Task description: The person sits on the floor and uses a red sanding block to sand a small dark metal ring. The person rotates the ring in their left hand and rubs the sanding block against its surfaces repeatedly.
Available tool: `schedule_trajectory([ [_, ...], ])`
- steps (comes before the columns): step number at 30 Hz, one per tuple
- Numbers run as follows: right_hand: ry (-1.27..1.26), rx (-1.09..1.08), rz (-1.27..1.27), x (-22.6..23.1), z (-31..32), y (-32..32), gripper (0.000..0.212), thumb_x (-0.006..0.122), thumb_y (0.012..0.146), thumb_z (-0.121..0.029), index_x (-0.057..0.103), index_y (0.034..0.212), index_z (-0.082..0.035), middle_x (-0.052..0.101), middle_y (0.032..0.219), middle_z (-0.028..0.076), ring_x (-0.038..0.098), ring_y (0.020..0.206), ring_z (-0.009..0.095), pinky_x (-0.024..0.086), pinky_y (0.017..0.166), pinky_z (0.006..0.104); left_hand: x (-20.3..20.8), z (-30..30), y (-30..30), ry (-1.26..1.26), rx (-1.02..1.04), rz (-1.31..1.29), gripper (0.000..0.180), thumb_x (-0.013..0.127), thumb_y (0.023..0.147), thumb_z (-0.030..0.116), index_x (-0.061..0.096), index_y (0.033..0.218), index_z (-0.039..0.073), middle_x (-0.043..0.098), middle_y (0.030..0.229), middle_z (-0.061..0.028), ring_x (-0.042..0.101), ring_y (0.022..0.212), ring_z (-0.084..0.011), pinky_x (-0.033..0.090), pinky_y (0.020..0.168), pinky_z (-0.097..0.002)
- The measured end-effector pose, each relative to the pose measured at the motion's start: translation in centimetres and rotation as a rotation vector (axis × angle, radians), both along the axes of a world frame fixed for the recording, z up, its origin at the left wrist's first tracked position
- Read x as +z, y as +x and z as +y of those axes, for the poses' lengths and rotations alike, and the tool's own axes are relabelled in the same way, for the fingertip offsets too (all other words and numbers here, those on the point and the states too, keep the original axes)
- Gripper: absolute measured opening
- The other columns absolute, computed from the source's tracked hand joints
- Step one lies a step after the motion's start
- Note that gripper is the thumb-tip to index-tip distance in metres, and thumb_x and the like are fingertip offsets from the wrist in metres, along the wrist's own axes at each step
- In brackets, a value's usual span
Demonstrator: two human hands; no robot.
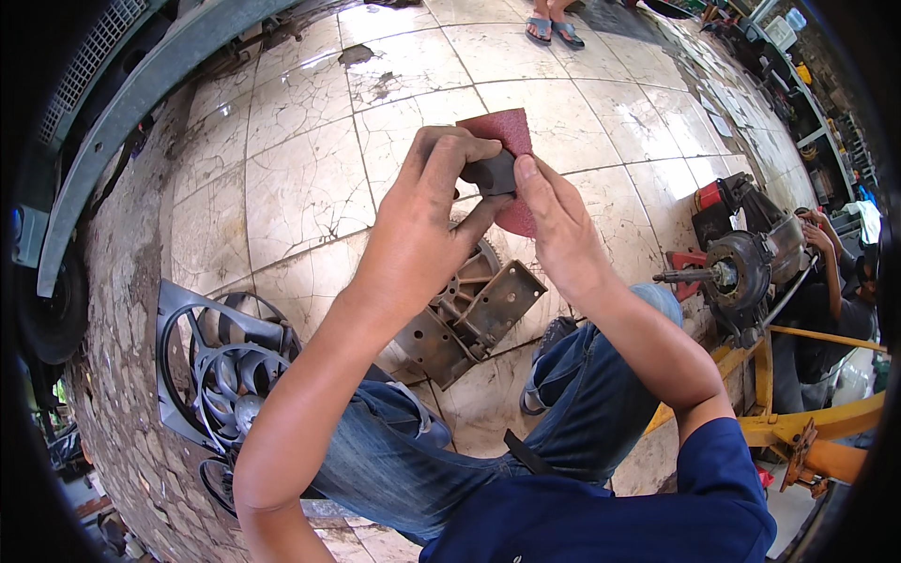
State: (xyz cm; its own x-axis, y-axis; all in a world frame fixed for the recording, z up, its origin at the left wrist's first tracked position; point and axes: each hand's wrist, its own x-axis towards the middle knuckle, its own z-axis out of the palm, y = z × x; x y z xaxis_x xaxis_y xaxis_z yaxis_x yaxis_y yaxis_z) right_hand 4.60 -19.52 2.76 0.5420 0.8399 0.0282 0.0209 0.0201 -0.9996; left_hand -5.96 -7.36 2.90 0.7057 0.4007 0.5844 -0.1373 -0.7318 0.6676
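Up in front of me, my left hand [424, 202] pinches a small dark grey piece [495, 173] between its fingers and thumb. My right hand [563, 220] grips a sheet of red sandpaper [502, 125], with the thumb lying along its near side. The sandpaper stands behind the dark piece and touches it. Part of the piece is covered by my fingers, so its exact kind does not show. Below my hands, a rusty metal assembly [483, 314] with a flat drilled plate and a toothed wheel rests on the tiles, between my feet.
A radiator fan in a shroud [225, 375] lies at my left. To the right, a dark hub assembly [751, 258] sits by a yellow frame [798, 427], where another person [835, 281] works. Someone's sandalled feet [554, 30] stand at the far side of the cracked tiled floor [300, 169].
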Motion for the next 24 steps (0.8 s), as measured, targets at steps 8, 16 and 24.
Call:
schedule_trajectory([
  [8,0.053,-0.093,0.311,0.8,0.3,-1.0,0.055,0.044,0.104,-0.046,0.055,0.129,0.002,0.063,0.112,0.007,0.058,0.099,0.012,0.048,0.088,0.0293,-0.3,0.6,-0.2,0.038,0.056,0.111,0.044,0.077,0.076,-0.001,0.059,0.115,0.008,0.059,0.112,-0.0095,0.065,0.09,-0.0206,0.054,0.076,-0.0321],
  [16,0.055,-0.109,0.485,0.9,0.6,-0.6,0.052,0.045,0.104,-0.042,0.052,0.131,0.001,0.062,0.117,0.01,0.06,0.104,0.018,0.049,0.092,0.035,-1.1,1.4,0.1,0.013,0.112,0.22,0.041,0.075,0.078,0.0,0.058,0.115,0.008,0.058,0.111,-0.0101,0.065,0.091,-0.0223,0.054,0.078,-0.0342],
  [24,0.018,-0.042,0.549,0.2,0.5,0.7,0.05,0.04,0.106,-0.039,0.046,0.136,0.001,0.058,0.124,0.011,0.058,0.114,0.019,0.047,0.1,0.0379,-1.1,0.1,0.1,0.005,0.041,0.254,0.042,0.078,0.079,0.008,0.06,0.117,0.013,0.06,0.11,-0.0078,0.065,0.094,-0.022,0.054,0.077,-0.0345],
])
